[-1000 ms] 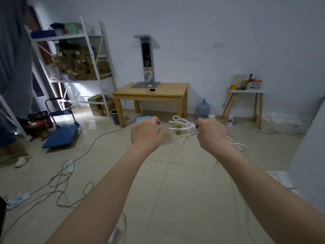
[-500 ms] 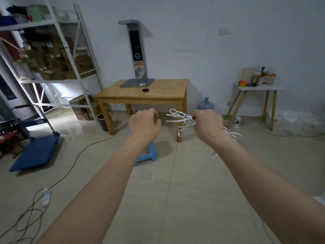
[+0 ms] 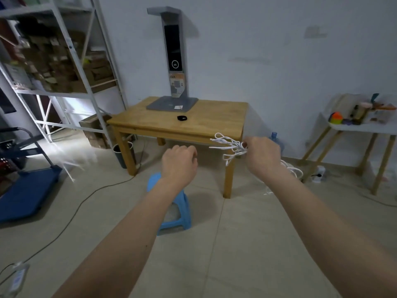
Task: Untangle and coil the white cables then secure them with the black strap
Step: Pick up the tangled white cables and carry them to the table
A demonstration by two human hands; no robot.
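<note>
1. The right hand (image 3: 262, 155) grips a tangled bunch of white cables (image 3: 231, 147); loops stick out to its left, and more cable (image 3: 292, 169) hangs behind the wrist on the right.
2. The left hand (image 3: 179, 163) is held out beside it, well apart from the cables, with fingers curled in. Only its back shows, and nothing is seen in it.
3. Both forearms reach forward from the bottom of the view, over a tiled floor (image 3: 236, 244).
4. A blue stool (image 3: 178, 214) stands on the floor below the left wrist.
5. Just beyond the hands is a wooden table (image 3: 214, 121). The black strap (image 3: 182, 118) lies on its top, near the base of a grey stand (image 3: 174, 61) that rises against the wall.
6. A metal shelf (image 3: 64, 61) with boxes stands to the left, with a blue cart (image 3: 23, 194) in front of it.
7. A dark cord (image 3: 86, 201) runs across the floor from the table toward the lower left.
8. A small white table (image 3: 363, 127) with assorted items stands at the right, and a water bottle (image 3: 277, 140) shows behind the right hand.
</note>
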